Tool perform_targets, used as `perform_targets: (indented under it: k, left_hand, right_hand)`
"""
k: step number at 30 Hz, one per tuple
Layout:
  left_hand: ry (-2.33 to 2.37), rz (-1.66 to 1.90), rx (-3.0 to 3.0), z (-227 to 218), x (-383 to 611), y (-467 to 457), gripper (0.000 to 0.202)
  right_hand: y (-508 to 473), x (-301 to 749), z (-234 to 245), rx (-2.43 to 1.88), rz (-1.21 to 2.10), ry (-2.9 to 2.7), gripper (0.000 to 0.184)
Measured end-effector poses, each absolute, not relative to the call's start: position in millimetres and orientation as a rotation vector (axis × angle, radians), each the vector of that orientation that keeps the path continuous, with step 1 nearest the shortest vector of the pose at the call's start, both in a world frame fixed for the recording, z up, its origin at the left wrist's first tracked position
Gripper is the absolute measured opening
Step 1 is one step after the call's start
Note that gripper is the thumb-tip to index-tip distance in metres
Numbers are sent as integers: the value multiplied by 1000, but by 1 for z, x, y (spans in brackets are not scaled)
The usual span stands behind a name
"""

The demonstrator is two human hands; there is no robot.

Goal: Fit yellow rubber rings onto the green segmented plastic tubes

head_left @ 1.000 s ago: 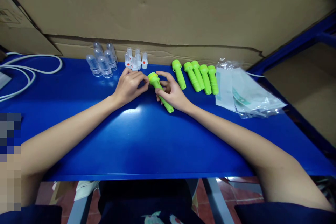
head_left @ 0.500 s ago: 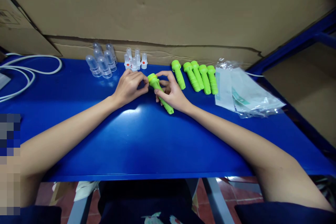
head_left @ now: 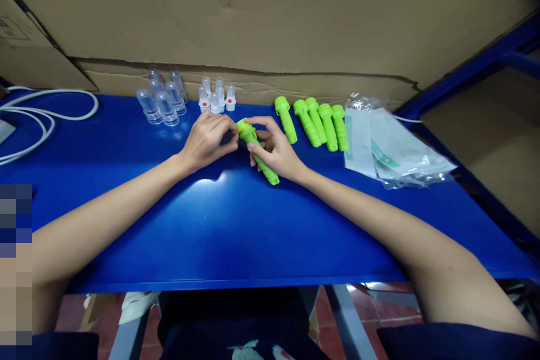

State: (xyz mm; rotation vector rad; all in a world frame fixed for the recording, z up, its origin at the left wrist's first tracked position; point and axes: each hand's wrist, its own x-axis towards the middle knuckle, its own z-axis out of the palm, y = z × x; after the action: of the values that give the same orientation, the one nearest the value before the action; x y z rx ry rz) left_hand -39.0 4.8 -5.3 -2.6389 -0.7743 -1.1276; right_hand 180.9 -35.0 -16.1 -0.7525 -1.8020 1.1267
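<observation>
One green flashlight (head_left: 265, 169) slants over the blue table (head_left: 236, 236); the right hand (head_left: 279, 152) curls its fingers round it; the left hand (head_left: 208, 138), I see, pinches its head (head_left: 244, 130); five similar flashlights (head_left: 328, 129) lie beyond.

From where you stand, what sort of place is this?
Probably a workshop, perhaps an assembly or packing bench. Matching green tubes, a cluster of clear tubes and some plastic bags share one blue table, sorted into separate groups.
</observation>
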Motion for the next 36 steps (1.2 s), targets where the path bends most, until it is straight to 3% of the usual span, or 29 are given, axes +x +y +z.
perform_targets:
  k: [28,36]
  left_hand:
    - [-900,-1115,-2616,-7,-36,3,15]
    - [-976,-1204,-2621,-6,-37,5,24]
  right_hand:
    - [-36,177,-9,-826,1169,-1668,60]
    - [-27,188,-2,-878,1455,-1660,57]
